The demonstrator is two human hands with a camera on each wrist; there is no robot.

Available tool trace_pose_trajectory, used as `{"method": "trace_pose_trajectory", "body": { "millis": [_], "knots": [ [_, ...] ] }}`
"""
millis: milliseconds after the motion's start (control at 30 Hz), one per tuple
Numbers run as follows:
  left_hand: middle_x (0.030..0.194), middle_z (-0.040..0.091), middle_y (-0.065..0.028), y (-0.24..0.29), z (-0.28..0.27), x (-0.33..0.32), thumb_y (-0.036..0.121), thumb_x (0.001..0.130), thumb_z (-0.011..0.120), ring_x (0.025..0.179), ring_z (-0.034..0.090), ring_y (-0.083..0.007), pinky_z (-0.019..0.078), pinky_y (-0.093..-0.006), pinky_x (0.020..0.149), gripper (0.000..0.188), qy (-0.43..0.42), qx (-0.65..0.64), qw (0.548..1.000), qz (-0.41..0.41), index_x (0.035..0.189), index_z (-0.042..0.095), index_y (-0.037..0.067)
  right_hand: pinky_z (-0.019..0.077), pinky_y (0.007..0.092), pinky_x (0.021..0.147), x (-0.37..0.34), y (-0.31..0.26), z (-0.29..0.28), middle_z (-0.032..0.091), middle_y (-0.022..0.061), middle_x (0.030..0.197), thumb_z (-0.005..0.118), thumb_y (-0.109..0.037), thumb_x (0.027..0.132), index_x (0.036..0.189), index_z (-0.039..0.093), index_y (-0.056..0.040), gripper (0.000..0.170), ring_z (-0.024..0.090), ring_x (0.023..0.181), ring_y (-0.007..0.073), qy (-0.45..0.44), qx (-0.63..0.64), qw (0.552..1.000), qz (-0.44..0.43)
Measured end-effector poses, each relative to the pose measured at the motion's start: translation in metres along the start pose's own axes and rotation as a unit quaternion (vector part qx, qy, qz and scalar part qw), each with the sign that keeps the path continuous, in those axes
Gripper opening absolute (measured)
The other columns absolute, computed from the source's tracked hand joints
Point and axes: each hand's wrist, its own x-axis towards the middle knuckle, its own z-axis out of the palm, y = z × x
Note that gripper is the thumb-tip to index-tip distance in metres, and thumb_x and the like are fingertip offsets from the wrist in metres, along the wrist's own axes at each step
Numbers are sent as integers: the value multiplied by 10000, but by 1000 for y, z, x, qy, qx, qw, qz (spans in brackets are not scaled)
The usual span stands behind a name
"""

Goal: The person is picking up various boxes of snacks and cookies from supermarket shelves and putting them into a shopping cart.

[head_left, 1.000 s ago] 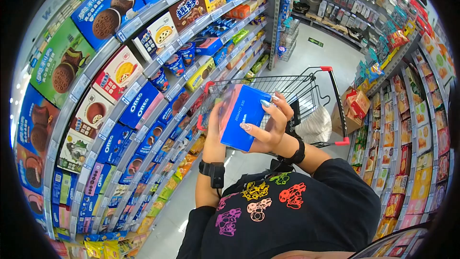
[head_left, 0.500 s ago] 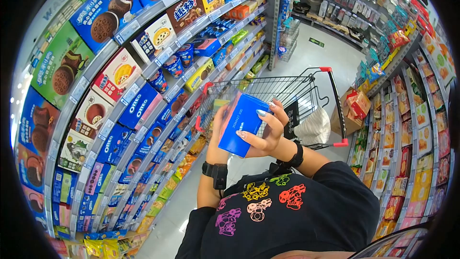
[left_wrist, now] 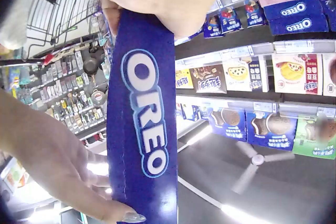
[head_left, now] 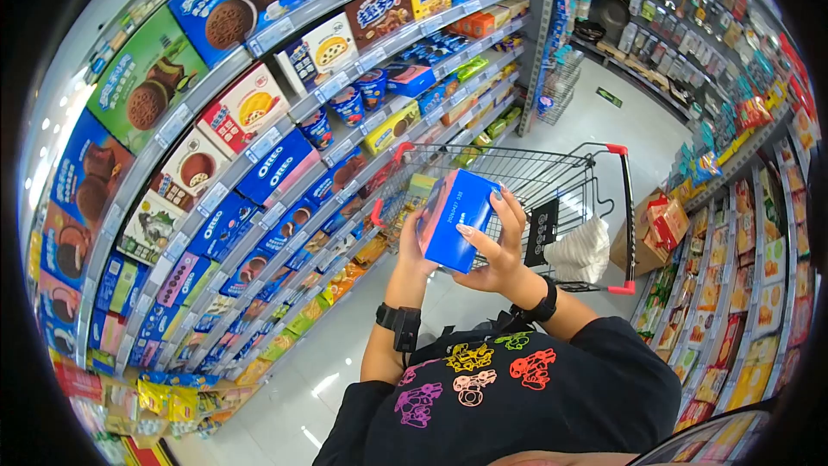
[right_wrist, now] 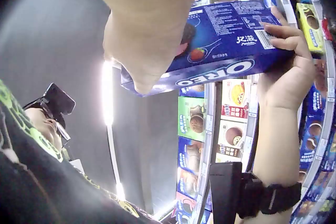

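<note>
The left hand [head_left: 416, 246] and right hand [head_left: 500, 246] together grip the blue OREO box [head_left: 459, 223], which is held up in front of the shopping cart [head_left: 535, 178]. Biscuit shelves [head_left: 263, 145] line the cart's left, and a white bundle [head_left: 578, 252] sits beside its handle.

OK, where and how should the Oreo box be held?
Probably grip the Oreo box by its opposite ends, coming from left and right: it is long and flat-sided, and the left hand and right hand hold near those ends, leaving the OREO lettering clear.
</note>
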Motion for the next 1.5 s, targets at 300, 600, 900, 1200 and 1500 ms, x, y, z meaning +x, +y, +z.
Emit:
{"method": "trace_pose_trajectory", "body": {
  "millis": [300,600,900,1200,1500],
  "knots": [
    [1051,586,-69,-14,-43,-66,329,826,466,881,569,-203,482,-324,728,368,192,-72,975,80,1114,521,106,293,517,978,-32,0,36,273,276,1346,695,-236,619,1199,503,-99,627,319,1215,459,-129,169,973,90],
    [1008,602,-23,41,-106,-189,356,834,467,862,569,-177,475,-297,702,314,262,-138,915,275,1047,556,142,278,473,1003,-32,-95,128,188,312,1373,531,-374,798,1252,394,13,611,287,1256,434,-180,340,921,57],
    [1035,601,-30,112,-143,-355,343,847,478,937,573,-174,464,-318,774,316,360,-154,804,447,1065,545,125,235,380,1041,-25,-232,220,237,214,1392,439,-181,865,1323,232,48,552,308,1267,288,-172,603,753,198],
    [981,602,-34,122,-177,-496,327,831,534,873,588,-160,478,-342,766,285,417,-100,669,607,1033,534,126,120,341,1074,-26,-328,276,152,141,1446,427,-82,855,1398,95,13,644,171,1326,234,-378,666,626,149],
    [866,569,-2,135,-156,-592,258,822,546,770,539,-82,427,-229,672,210,576,-16,483,660,947,563,90,146,322,1067,-56,-411,364,214,144,1399,422,-159,897,1385,156,-16,574,190,1306,211,-478,666,544,178]
  ]
}}
